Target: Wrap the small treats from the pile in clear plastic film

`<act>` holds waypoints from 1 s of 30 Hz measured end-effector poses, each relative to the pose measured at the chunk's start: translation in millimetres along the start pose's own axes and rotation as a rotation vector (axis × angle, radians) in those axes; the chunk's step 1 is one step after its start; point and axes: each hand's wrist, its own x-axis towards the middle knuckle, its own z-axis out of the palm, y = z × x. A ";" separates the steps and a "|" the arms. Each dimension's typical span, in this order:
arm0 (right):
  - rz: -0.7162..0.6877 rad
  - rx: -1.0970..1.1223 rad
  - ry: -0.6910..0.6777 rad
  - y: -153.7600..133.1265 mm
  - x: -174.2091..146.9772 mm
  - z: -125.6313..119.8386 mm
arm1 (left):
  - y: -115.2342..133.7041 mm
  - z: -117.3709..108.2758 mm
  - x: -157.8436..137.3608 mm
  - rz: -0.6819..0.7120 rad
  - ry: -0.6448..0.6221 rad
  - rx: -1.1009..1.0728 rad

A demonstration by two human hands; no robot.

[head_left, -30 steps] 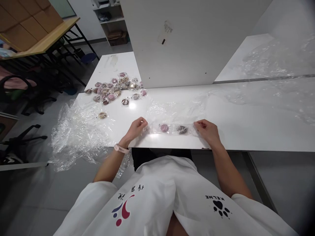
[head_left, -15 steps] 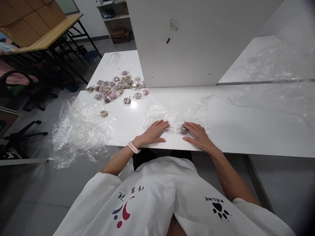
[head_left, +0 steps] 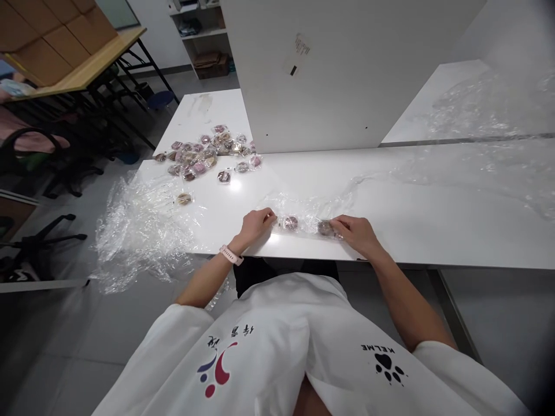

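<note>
A strip of clear plastic film (head_left: 309,209) lies on the white table in front of me, with two small round wrapped pieces in or under it. The left piece (head_left: 290,223) is pinkish-purple, and the right piece (head_left: 325,227) is dark brown. My left hand (head_left: 256,226) pinches the film's edge just left of the pinkish piece. With fingertips closed beside the brown piece, my right hand (head_left: 358,234) grips the film's other end; whether it also holds the piece I cannot tell.
Many similar wrapped pieces (head_left: 199,167) are heaped at the back left, and one yellowish piece (head_left: 184,199) lies apart. Crumpled film (head_left: 143,231) hangs over the left table edge. More film (head_left: 489,167) spreads to the right. A white panel (head_left: 338,75) stands behind.
Both hands have gone from lying flat on the film to pinching its ends. The film has narrowed into a strip, its far edge drawn nearer me, and the pinkish piece is uncovered by my left hand.
</note>
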 end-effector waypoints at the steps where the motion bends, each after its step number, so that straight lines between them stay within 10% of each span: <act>1: 0.031 -0.013 -0.014 -1.5 6.0 -2.6 | 3.0 -3.0 4.0 -0.029 -0.011 0.024; 6: -0.173 -0.191 0.291 -1.6 0.4 -10.6 | 5.9 -5.3 -3.6 0.241 0.262 0.212; 10: -0.375 -0.114 0.122 8.5 -29.0 -8.1 | -5.2 6.5 -22.1 0.531 0.132 0.160; 22: 0.098 -0.034 0.117 4.5 16.1 -16.7 | 1.6 -5.5 36.5 0.028 0.058 0.088; 26: -0.048 -0.238 0.364 -3.8 19.2 -3.0 | 9.4 -1.8 34.1 0.119 0.240 0.156; 30: -0.249 -0.186 0.297 -8.0 -1.0 11.0 | 8.7 18.1 7.1 0.328 0.221 0.178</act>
